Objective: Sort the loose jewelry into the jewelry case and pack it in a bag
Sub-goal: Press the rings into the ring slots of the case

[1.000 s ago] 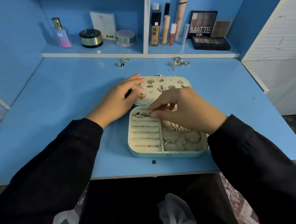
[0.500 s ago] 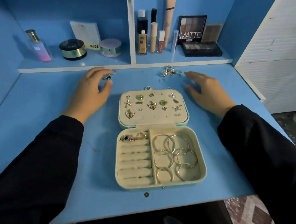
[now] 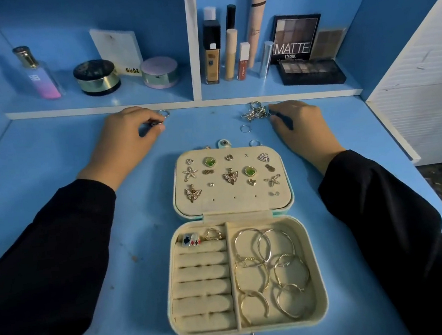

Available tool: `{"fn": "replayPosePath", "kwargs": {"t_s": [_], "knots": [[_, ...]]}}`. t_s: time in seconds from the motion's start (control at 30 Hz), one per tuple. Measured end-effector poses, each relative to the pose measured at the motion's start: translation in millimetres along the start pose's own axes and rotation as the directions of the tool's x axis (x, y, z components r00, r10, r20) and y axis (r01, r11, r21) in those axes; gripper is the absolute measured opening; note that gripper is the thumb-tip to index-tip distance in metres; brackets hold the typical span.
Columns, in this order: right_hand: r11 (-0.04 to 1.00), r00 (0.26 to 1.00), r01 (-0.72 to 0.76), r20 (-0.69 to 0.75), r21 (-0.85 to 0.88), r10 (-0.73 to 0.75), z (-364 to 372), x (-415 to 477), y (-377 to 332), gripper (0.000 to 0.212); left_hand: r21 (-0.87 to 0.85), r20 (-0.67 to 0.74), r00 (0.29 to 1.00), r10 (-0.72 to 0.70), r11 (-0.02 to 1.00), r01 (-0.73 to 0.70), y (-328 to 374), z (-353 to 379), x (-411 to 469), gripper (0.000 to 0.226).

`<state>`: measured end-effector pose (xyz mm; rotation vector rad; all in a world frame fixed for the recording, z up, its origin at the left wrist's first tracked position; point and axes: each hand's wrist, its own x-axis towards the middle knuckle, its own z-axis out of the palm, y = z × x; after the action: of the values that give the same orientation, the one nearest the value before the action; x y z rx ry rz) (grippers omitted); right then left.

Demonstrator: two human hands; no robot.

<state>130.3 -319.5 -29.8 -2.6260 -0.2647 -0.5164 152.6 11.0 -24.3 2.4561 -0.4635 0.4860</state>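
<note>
The open cream jewelry case [image 3: 318, 288] lies in the middle of the blue desk. Its lid [image 3: 286, 201] holds several earrings, its ring rolls hold two rings [image 3: 200, 239], and its right compartment holds several hoops [image 3: 268, 268]. My left hand [image 3: 127, 141] is at the back left, fingertips pinching a small dark ring [image 3: 155, 123], with another ring [image 3: 164, 113] just beyond. My right hand [image 3: 300, 126] rests at the back right, fingertips touching a pile of loose rings [image 3: 255, 112]. Two single rings [image 3: 245, 128] lie between pile and case.
A shelf [image 3: 99, 107] behind the desk carries a perfume bottle [image 3: 38, 74], two jars [image 3: 97, 76], foundation tubes [image 3: 213, 53] and eyeshadow palettes [image 3: 310, 72]. A white wall panel [image 3: 424, 86] bounds the right side. The desk's front edge is just below the case.
Both hands left the case and reached to the back of the desk, the left to the rings at the left, the right to the ring pile. The view tilted downward, closer to the case.
</note>
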Motion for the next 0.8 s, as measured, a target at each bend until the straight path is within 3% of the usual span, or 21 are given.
{"fn": "replayPosePath", "kwargs": {"t_s": [0.3, 0.53, 0.8], "knots": [[0.997, 0.996, -0.027, -0.083, 0.07, 0.033, 1.1, 0.3, 4.9, 0.023, -0.078, -0.008, 1.0, 0.016, 0.997, -0.016, 12.7, 0.4, -9.0, 0.017], [0.971, 0.994, -0.054, -0.079, 0.235, 0.074, -10.7, -15.1, -7.2, 0.02, -0.349, 0.019, 0.981, -0.196, 0.918, 0.19, 29.0, -0.9, -22.2, 0.016], [0.783, 0.962, -0.191, -0.046, 0.593, 0.269, -23.5, -36.0, -28.1, 0.019, -0.54, 0.044, 0.951, -0.307, 0.793, 0.281, 41.2, -11.2, -39.5, 0.01]]}}
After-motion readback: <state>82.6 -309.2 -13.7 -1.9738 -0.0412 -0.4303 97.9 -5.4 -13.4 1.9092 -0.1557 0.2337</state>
